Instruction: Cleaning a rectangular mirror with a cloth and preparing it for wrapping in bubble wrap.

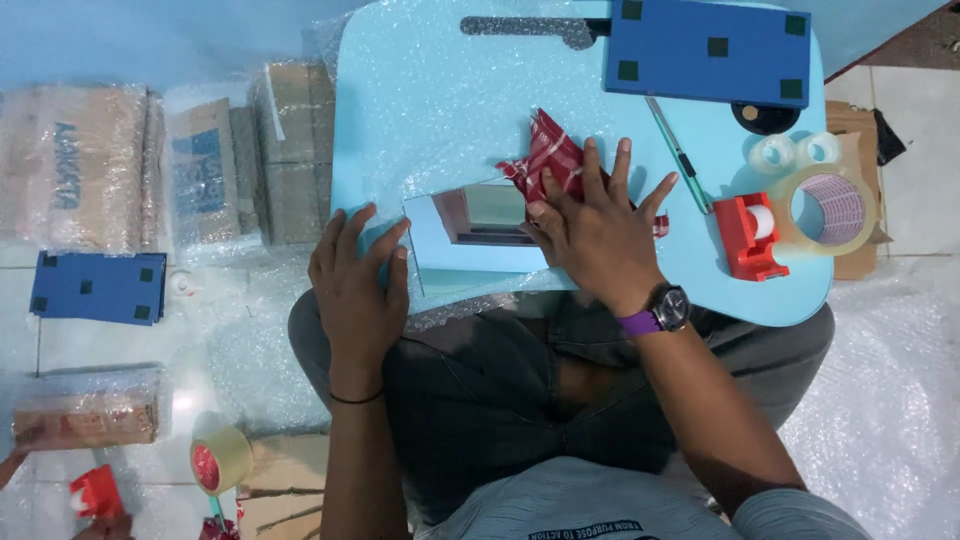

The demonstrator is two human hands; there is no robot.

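Both hands lie flat and apart at the middle of the frame, gripping nothing. Left hand (357,277), fingers spread, presses the near left edge of the bubble wrap (440,110) covering a light blue lap table (800,290). Right hand (595,225), palm down with fingers fanned toward the top, rests on a red patterned cloth (545,155), hiding most of it, and on the right end of a pale blue box (470,235) just beside the left hand. What the box contains is hard to make out. To the right sit a red tape dispenser (745,235) and a tape roll (830,210) near the table's right edge; a blue board (710,50) fills the upper right, cut off at the top.
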